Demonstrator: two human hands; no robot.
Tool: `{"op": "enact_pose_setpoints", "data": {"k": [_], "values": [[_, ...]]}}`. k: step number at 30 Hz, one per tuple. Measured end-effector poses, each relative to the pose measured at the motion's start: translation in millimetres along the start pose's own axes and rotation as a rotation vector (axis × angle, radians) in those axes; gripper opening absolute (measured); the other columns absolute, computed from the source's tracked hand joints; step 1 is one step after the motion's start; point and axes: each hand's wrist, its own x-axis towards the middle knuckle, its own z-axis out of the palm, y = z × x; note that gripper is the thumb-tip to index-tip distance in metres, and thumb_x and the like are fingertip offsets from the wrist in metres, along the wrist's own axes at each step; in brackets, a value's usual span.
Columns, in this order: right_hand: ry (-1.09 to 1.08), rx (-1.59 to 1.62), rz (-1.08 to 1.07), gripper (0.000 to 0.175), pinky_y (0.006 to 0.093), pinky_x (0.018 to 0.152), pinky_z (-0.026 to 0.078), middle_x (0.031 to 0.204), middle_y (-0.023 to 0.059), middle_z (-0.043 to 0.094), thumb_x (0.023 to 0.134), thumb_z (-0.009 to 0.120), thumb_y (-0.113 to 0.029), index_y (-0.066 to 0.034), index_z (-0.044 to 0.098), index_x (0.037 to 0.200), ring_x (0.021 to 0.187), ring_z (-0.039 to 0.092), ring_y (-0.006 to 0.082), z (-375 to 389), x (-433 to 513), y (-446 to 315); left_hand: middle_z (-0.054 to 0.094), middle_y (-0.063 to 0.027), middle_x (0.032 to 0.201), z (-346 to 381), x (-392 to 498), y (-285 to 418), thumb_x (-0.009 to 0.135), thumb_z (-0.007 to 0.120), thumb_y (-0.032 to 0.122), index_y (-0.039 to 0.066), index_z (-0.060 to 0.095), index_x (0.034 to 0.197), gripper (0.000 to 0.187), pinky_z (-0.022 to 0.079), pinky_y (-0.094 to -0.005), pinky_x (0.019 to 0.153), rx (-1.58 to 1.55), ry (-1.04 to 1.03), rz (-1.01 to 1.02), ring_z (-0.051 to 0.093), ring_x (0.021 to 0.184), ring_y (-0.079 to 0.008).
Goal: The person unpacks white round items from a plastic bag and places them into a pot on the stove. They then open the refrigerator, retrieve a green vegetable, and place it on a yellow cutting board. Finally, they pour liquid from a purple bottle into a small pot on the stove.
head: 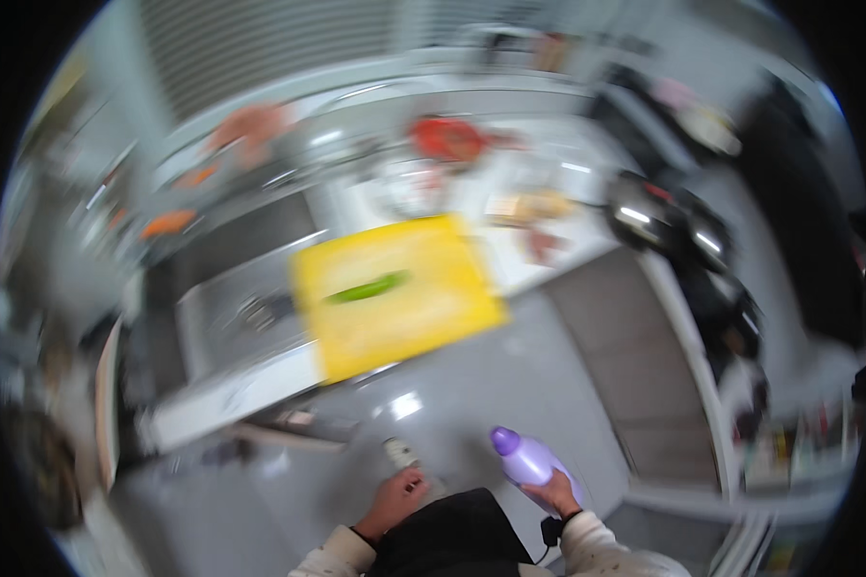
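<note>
A lilac plastic bottle with a purple cap (534, 461) is in my right hand (554, 493), its cap end tilted up and to the left. My left hand (397, 499) hangs in front of my body with the fingers curled. Nothing shows in it, but blur hides how closely the fingers meet. Beyond both hands, a yellow cutting board (404, 332) lies across the counter's edge and partly over the sink. On the board rests one long green pepper (369, 288). Neither hand touches the board.
Left of the board is a metal sink (224, 324) with a drain. Behind it sit a red bowl or basket (447, 138) and blurred food packs (530, 208). Shiny dark pots (642, 209) stand at the right. An open cabinet door or drawer (289, 436) juts out below the sink.
</note>
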Motion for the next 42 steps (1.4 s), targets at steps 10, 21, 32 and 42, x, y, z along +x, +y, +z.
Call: {"op": "enact_pose_setpoints", "data": {"k": [10,21,32,42], "values": [[0.46,0.876,-0.219,0.057,0.0309,0.089,0.05,0.105,0.0098,0.071,0.07,0.085,-0.024,0.001,0.065,0.118,0.097,0.064,0.0157,-168,-283,48,0.055,-0.0164,0.135,258,18,392,0.078,0.076,0.016,0.0,0.044,0.139,0.071,0.041,-0.0421,0.105,-0.068,-1.043,0.692,0.051,0.128,-0.0264],[0.704,0.939,-0.174,0.05,0.0295,0.082,0.051,0.095,0.0086,0.071,0.071,0.085,-0.023,0.004,0.067,0.108,0.086,0.064,0.0137,-205,-356,161,0.065,0.0002,0.07,442,-75,426,0.08,0.076,0.002,0.005,0.063,0.081,0.013,0.051,-0.0284,0.081,-0.089,-1.386,0.813,0.066,0.079,-0.0112],[1.085,0.852,-0.026,0.048,0.0295,0.082,0.052,0.099,0.0077,0.071,0.073,0.085,-0.02,0.0055,0.066,0.109,0.088,0.065,0.013,-313,-342,233,0.06,0.001,0.069,649,-86,492,0.091,0.067,0.008,0.005,0.051,0.089,0.016,0.045,-0.0205,0.06,-0.136,-0.888,0.474,0.056,0.066,-0.0046],[1.143,1.152,-0.168,0.04,0.0302,0.082,0.051,0.1,0.0097,0.07,0.077,0.078,-0.013,0.0072,0.065,0.108,0.09,0.065,0.0139,-383,-336,305,0.053,-0.0113,0.131,712,-14,540,0.083,0.076,0.014,0.003,0.045,0.136,0.063,0.044,-0.0319,0.1,0.273,-1.518,0.705,0.052,0.119,-0.0147]]}}
